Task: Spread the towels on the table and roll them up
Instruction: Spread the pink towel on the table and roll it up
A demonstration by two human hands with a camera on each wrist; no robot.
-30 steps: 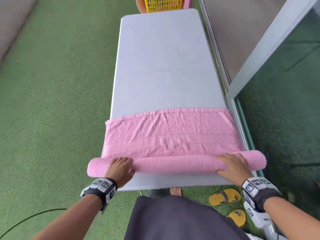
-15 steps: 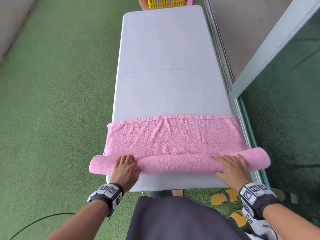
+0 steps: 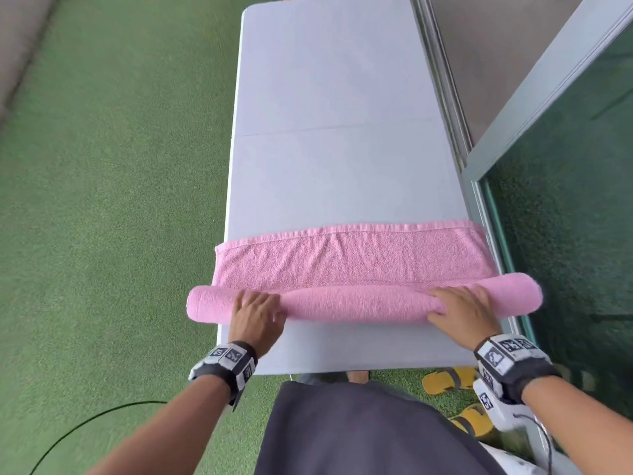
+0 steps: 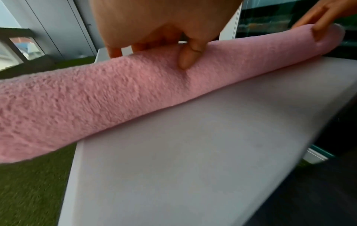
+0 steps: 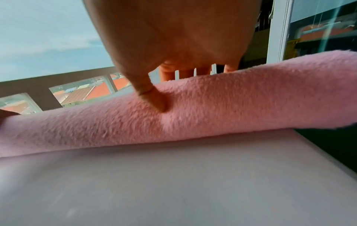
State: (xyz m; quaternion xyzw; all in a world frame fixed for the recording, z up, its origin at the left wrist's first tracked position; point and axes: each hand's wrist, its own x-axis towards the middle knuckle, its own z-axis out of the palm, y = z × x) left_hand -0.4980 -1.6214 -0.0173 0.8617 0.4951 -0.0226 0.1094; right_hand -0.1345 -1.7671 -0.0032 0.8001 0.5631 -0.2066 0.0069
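Where fingertips vanish behind the pink towel roll, left hand, right hand, each grip curled round it

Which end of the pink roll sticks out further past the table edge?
The right end, beside the right hand. It overhangs the table more than the left end does.

One pink towel, one white table, two hands on it — left hand, right hand. Two wrist cams, approx. two yellow sandals — one black cable.
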